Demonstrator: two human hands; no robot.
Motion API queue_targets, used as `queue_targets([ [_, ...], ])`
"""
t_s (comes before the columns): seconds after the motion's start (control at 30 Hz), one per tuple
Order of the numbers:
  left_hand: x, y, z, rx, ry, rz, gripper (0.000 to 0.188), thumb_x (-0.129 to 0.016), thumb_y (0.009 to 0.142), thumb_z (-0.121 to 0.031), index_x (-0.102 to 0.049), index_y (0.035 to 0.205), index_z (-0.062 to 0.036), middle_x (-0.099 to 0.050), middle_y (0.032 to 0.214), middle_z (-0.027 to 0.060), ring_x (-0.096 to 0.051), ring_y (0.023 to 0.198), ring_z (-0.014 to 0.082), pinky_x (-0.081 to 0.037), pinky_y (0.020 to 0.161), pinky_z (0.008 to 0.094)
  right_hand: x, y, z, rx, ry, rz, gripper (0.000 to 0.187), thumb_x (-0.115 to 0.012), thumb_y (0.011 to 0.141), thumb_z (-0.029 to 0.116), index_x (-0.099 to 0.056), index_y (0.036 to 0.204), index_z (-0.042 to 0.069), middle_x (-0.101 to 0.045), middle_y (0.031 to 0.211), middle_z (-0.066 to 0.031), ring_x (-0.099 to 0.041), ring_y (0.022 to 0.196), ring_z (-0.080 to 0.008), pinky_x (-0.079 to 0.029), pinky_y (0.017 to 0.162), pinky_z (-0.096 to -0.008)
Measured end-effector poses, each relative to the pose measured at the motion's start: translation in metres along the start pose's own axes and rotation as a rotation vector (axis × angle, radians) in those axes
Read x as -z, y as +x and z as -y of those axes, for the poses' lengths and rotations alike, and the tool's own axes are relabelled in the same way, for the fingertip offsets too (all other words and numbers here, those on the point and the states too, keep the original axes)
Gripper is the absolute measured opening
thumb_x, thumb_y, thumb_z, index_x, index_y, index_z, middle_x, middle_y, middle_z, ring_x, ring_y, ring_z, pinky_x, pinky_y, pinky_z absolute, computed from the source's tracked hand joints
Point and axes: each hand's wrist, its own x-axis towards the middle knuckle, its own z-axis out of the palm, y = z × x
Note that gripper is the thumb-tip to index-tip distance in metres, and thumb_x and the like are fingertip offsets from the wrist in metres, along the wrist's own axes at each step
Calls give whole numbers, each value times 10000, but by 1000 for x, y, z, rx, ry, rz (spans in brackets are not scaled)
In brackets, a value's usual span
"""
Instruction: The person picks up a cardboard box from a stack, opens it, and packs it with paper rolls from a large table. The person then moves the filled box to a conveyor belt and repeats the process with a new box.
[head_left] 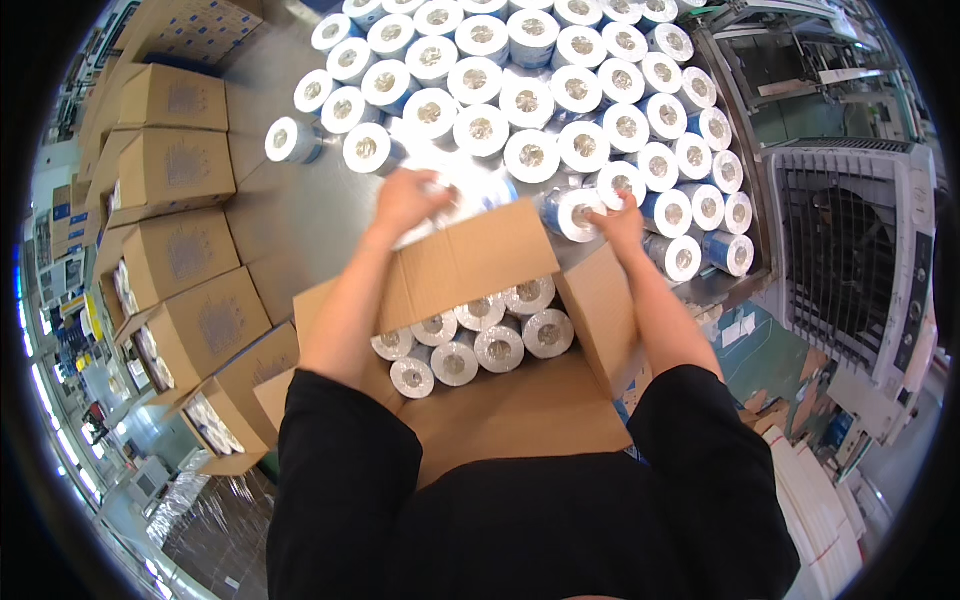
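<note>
Both of my hands are over the far side of the box, among the loose rolls on the table. The left hand is curled at a white roll, but blur hides the contact — I cannot tell whether it grips. The right hand has its thumb at one roll and its fingertips at the next roll beyond it; whether that is a firm pinch, I cannot tell either. To do this well, I'd seat thumb and fingers squarely on each roll before lifting, and raise both clear of the far flap, which stands between table and box. Inside, two rows lie with their ends facing near, so I'd keep any roll in that same direction — and keep my wrists off the right flap.
</note>
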Motion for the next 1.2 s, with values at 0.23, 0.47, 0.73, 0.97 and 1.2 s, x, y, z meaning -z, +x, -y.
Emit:
queue_targets([
  [0.23, 170, -174, -44, 201, -1150, -455, 287, -524, 884, -146, -593, 1096, 35, -653, 899, 65, -621, 806, 121, -518, 702, 272, 140, -51, 89, 135, 144, -14, 679, -760, 662, 40, -405, 1239, -2, -660, 861, -123, -599, 759, -140, -478, 685, -235],
  [0.47, 101, -301, -52, 53, -28, 142, 248, -681, 749, -244, -694, 918, -63, -578, 927, 124, -560, 919, 253, -472, 771, 378, 172, -163, 212, 776, 125, -9, 732, -688, 693, -100, -307, 1307, 19, -600, 1098, -192, -607, 996, -246, -481, 888, -354],
  [0.73, 6, -301, 67, -150, 569, 367, 333, -720, 672, -337, -715, 948, -151, -536, 1094, 175, -523, 1003, 313, -443, 833, 393, 22, -260, 208, 696, -601, 1251, 622, -691, 725, 120, -386, 1261, 44, -617, 774, -227, -617, 749, -391, -489, 664, -463],
  [0.97, 169, -187, -37, 154, -215, 316, 236, -639, 828, -276, -682, 987, -106, -655, 891, 90, -596, 820, 222, -468, 794, 307, -139, -270, 118, 607, -764, 1193, 718, -658, 747, 111, -299, 1360, 9, -618, 872, -265, -621, 831, -387, -497, 706, -441],
  [1.2, 125, -15, 80, -8, 484, -79, 530, -726, 702, -286, -580, 1209, -240, -374, 1368, 138, -371, 1252, 314, -364, 1015, 412, -45, -215, 195, 512, -56, 1201, 454, -622, 860, 191, -490, 1286, 108, -665, 955, -117, -647, 850, -204, -516, 728, -317],
])
